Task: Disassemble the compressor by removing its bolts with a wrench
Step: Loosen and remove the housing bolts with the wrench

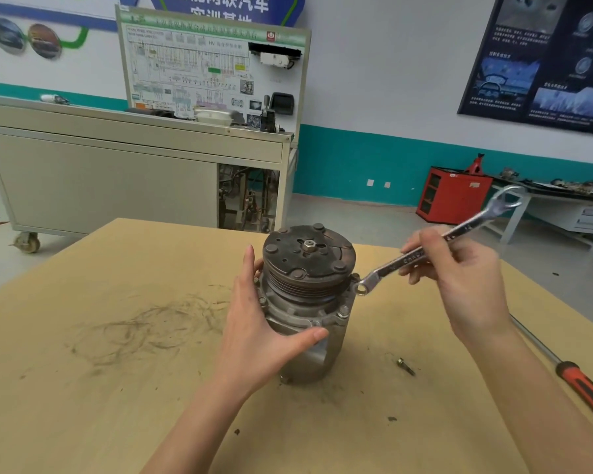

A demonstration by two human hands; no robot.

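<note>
A grey metal compressor (308,295) stands upright on the wooden table (117,336), its rusty pulley and clutch plate facing up. My left hand (257,323) grips its body from the left, thumb across the front. My right hand (459,271) holds a silver combination wrench (435,244) by the shank. The wrench's ring end sits at a bolt on the flange's right edge (361,288), and its open end points up and to the right. More flange bolts show at the front right (343,314) and at the left. One loose bolt (405,366) lies on the table to the right of the compressor.
A long screwdriver with a red and black handle (586,388) lies along the table's right edge. Dark smudges mark the tabletop on the left (144,330). Behind the table stand a wheeled training bench (117,172), a red cabinet (454,195) and a white workbench.
</note>
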